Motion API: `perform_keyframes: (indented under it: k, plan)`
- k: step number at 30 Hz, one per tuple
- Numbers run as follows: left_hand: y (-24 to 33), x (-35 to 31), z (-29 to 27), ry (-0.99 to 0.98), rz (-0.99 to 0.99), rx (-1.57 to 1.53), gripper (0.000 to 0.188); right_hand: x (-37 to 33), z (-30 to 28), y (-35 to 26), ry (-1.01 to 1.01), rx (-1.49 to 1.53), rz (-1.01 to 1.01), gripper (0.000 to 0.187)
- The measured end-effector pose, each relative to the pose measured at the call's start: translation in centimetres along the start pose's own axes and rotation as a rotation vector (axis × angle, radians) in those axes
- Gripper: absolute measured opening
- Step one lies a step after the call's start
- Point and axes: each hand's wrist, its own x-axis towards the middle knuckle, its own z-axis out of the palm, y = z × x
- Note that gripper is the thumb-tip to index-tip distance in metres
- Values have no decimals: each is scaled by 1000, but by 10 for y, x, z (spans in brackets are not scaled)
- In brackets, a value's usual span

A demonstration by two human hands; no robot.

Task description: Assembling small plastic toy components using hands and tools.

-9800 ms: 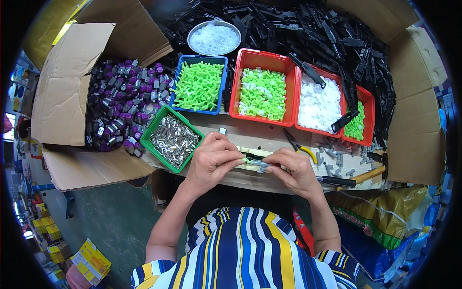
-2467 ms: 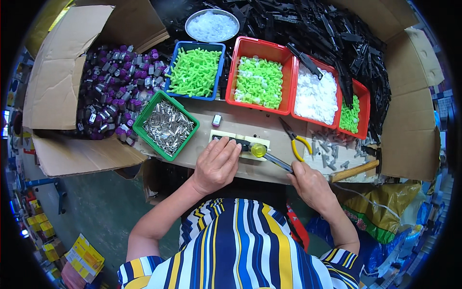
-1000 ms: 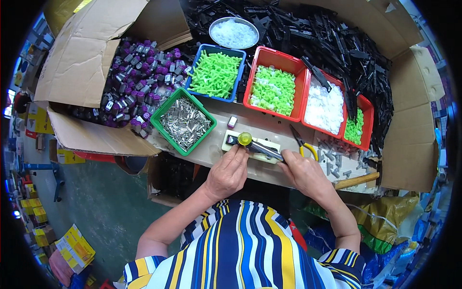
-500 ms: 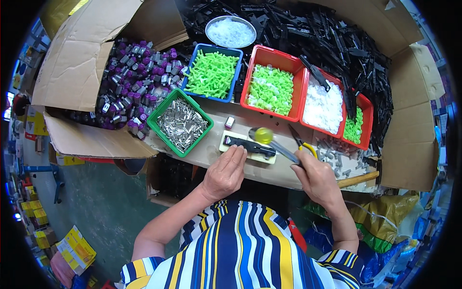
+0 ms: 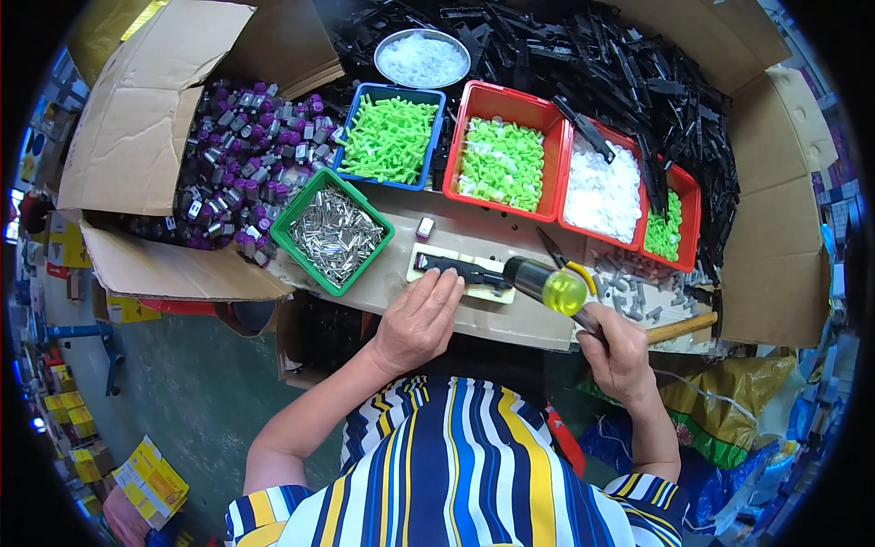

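Below the worktable (image 5: 478, 232), green floor (image 5: 196, 387)

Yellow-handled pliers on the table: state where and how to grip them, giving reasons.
The pliers are probably best gripped by the yellow handles, coming from the person's near right side: the handles point that way, while the dark nose points away and leftward. The mallet in the right hand hides part of them.
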Motion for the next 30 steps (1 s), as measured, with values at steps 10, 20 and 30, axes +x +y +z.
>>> perform_keyframes:
  k: [10,20,30]
  plan:
    - [-3,16,2,-19,60,10,39,-3,4,10,-129,-136,161,19]
    - [-3,20,3,-10,70,23,36,-22,14,30,-218,-274,255,24]
    - [-4,34,-3,-34,-22,-147,36,-41,34,55,75,-182,218,24]
